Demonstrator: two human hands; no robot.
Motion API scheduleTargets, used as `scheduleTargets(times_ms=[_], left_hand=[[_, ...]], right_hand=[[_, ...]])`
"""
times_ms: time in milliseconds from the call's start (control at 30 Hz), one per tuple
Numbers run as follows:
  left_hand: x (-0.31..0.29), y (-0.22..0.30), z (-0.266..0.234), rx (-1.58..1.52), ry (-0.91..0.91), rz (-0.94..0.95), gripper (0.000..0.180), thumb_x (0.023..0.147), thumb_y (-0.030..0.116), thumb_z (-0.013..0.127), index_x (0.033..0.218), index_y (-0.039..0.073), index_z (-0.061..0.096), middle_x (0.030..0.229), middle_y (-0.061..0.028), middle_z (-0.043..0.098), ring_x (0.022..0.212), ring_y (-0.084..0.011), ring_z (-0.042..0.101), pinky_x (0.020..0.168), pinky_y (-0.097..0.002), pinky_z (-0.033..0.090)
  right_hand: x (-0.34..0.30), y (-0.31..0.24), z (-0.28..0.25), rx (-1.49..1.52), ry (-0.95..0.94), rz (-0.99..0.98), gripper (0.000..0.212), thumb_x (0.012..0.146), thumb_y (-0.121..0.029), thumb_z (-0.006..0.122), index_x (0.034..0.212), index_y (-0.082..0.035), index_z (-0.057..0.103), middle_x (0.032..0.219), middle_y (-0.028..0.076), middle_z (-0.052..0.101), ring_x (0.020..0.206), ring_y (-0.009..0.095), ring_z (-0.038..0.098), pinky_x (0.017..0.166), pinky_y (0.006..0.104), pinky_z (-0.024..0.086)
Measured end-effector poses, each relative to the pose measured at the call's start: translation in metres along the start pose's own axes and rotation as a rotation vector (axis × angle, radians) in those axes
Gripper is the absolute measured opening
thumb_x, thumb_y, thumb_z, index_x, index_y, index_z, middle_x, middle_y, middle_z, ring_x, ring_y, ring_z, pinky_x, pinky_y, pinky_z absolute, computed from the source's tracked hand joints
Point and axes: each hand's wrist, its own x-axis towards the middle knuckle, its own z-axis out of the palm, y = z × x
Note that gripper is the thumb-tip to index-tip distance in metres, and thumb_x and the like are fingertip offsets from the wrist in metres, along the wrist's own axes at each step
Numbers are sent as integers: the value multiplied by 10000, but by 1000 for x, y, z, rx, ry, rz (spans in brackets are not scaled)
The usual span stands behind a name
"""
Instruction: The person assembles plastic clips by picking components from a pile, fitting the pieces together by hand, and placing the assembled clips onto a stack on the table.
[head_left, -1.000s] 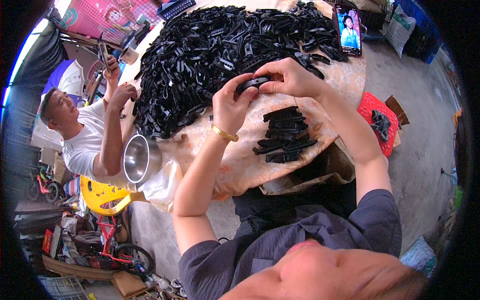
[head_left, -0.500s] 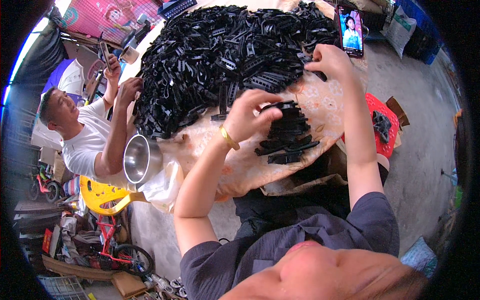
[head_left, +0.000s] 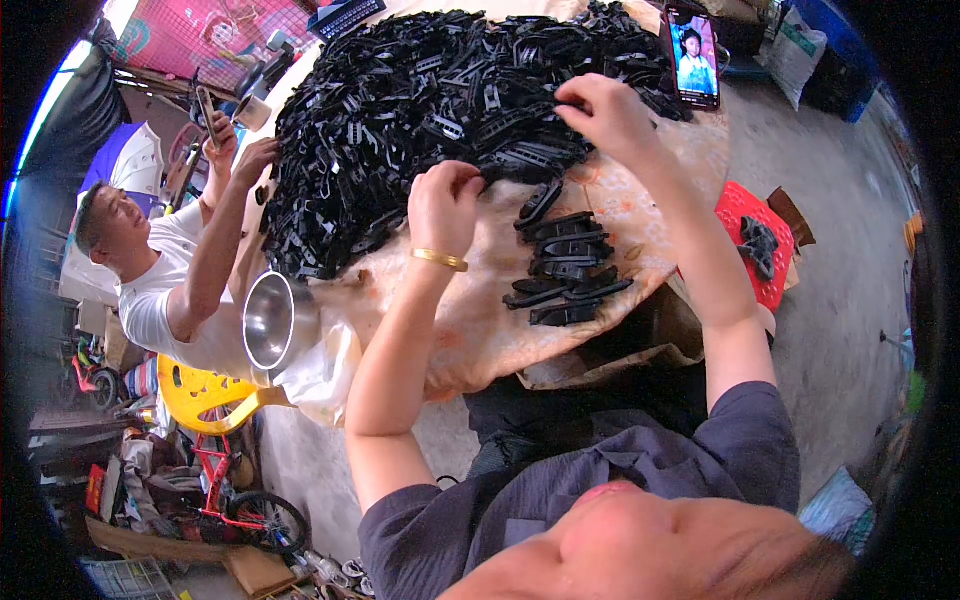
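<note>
Concrete floor (head_left: 835, 230) surrounded a table (head_left: 475, 310) dressed in floral cloth (head_left: 698, 150). Black slotted pieces (head_left: 520, 152), apparently plastic, lay tangled in a heap (head_left: 390, 130) toward the table's far edge; a stacked row (head_left: 570, 250) of similar pieces sat by its near edge, right of centre. Left hand (head_left: 445, 205): fingers curled, narrow, at the heap's near border; contents could not be told. Right hand (head_left: 608, 118): thumb and fingers narrowly bent over the heap's right part; grip likewise unclear. Judgement: good picking called for a light fingertip pinch on one loose piece, lifted without dragging its neighbours.
</note>
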Motion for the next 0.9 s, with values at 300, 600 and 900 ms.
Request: scheduleTargets(times_ms=[300, 600, 900], left_hand=[[-1, 0, 6, -1385, -436, -611, 180, 912, 194, 460, 1007, 54, 521, 799, -81, 602, 597, -155, 580, 530, -264, 492], [3, 2, -5, -1656, -643, -612, 387, 932, 386, 363, 906, 50, 553, 766, -59, 581, 657, -172, 565, 573, -262, 462], [-2, 10, -11, -1312, -584, -456, 317, 927, 278, 425, 971, -17, 533, 900, -122, 609, 700, -191, 596, 611, -263, 496]], right_hand=[[-2, -70, 19, 139, 189, -507, 209, 701, -102, 669, 880, -58, 571, 825, 61, 577, 776, 237, 560, 685, 324, 470], [-9, -72, 23, 342, -128, -595, 238, 698, -11, 631, 932, -8, 590, 890, 92, 583, 807, 260, 540, 679, 343, 463], [-12, -65, 23, 487, -195, -269, 302, 731, -45, 629, 1025, -35, 563, 943, 122, 605, 883, 295, 575, 786, 350, 457]])
